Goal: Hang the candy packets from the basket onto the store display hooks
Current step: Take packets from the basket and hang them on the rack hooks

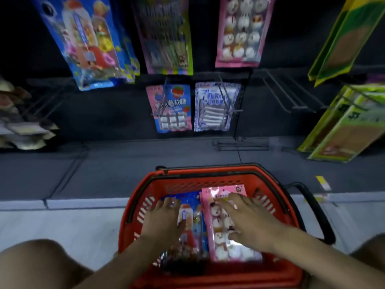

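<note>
A red shopping basket sits on the floor in front of me. Inside lie a blue candy packet on the left and a pink marshmallow packet on the right. My left hand rests flat on the blue packet with fingers spread. Over the pink packet my right hand lies with straight fingers reaching toward its top edge. Above, display hooks carry a blue packet, a striped packet and a pink marshmallow packet.
Two smaller packets hang on lower hooks. Bare wire hooks stick out at the right. Green-yellow packets hang far right, brown packets far left. My knees flank the basket.
</note>
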{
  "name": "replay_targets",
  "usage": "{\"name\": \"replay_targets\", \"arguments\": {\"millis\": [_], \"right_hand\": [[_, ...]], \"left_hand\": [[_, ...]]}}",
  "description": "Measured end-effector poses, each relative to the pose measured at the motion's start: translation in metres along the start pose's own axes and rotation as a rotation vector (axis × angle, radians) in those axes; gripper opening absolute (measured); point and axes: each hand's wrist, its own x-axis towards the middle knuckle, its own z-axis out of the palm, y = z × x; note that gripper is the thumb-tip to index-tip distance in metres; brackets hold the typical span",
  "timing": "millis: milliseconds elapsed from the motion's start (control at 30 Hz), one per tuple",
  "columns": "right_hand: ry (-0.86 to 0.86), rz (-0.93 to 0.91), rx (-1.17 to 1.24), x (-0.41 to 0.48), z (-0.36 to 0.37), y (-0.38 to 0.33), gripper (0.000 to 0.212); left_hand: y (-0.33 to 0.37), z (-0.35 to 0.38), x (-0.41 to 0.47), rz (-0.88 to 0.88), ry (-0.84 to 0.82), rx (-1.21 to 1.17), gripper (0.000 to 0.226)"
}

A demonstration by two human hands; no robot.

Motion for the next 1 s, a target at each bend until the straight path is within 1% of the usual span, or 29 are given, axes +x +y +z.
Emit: {"name": "replay_targets", "arguments": {"millis": [67, 133, 200, 233, 267, 300, 333, 400, 433, 467, 533, 567, 633, 767, 867, 933, 1000], "right_hand": [[-0.047, -0.021, -0.011, 0.001, 0.014, -0.003, 0.089], [-0.058, -0.029, -0.026, 0.001, 0.024, -0.003, 0.088], [-0.056, -0.014, -0.054, 0.000, 0.032, 0.000, 0.086], [-0.058, -0.004, -0.070, -0.001, 0.036, 0.002, 0.085], [-0.064, 0.004, -0.084, -0.002, 0.038, 0.004, 0.085], [-0.074, 0.011, -0.092, -0.002, 0.041, 0.006, 0.084], [-0.085, 0.019, -0.093, -0.001, 0.043, 0.007, 0.082], [-0.104, 0.029, -0.087, 0.000, 0.048, 0.011, 0.081], [-0.112, 0.032, -0.087, 0.001, 0.050, 0.012, 0.081], [-0.118, 0.036, -0.087, 0.001, 0.051, 0.013, 0.081], [-0.119, 0.044, -0.083, 0.001, 0.053, 0.014, 0.080], [-0.123, 0.046, -0.079, 0.001, 0.052, 0.014, 0.079], [-0.129, 0.046, -0.073, -0.001, 0.052, 0.015, 0.077], [-0.159, 0.046, -0.079, -0.006, 0.055, 0.017, 0.074], [-0.208, 0.053, -0.087, -0.009, 0.057, 0.018, 0.072], [-0.226, 0.056, -0.088, -0.010, 0.058, 0.019, 0.072], [-0.234, 0.058, -0.083, -0.012, 0.058, 0.019, 0.071]], "left_hand": [[0.006, 0.021, 0.009, -0.067, -0.051, 0.004, 0.066], [0.011, 0.038, 0.019, -0.179, -0.069, -0.102, 0.067], [0.009, 0.060, 0.029, -0.315, -0.121, -0.198, 0.077], [0.004, 0.073, 0.035, -0.358, -0.163, -0.210, 0.084], [0.000, 0.082, 0.039, -0.379, -0.164, -0.248, 0.090], [-0.002, 0.086, 0.041, -0.402, -0.175, -0.326, 0.091], [-0.003, 0.087, 0.042, -0.422, -0.198, -0.398, 0.086], [-0.005, 0.084, 0.045, -0.447, -0.243, -0.489, 0.064], [-0.006, 0.082, 0.047, -0.455, -0.297, -0.509, 0.062], [-0.009, 0.089, 0.051, -0.483, -0.326, -0.559, 0.070], [-0.012, 0.099, 0.058, -0.542, -0.357, -0.639, 0.107], [-0.013, 0.106, 0.059, -0.572, -0.374, -0.682, 0.110], [-0.009, 0.110, 0.061, -0.603, -0.352, -0.743, 0.100], [-0.005, 0.106, 0.059, -0.724, -0.242, -0.866, 0.079], [-0.007, 0.101, 0.056, -0.756, -0.244, -0.950, 0.081], [-0.004, 0.096, 0.053, -0.786, -0.216, -1.009, 0.075], [-0.004, 0.093, 0.051, -0.802, -0.178, -1.078, 0.054]]}}
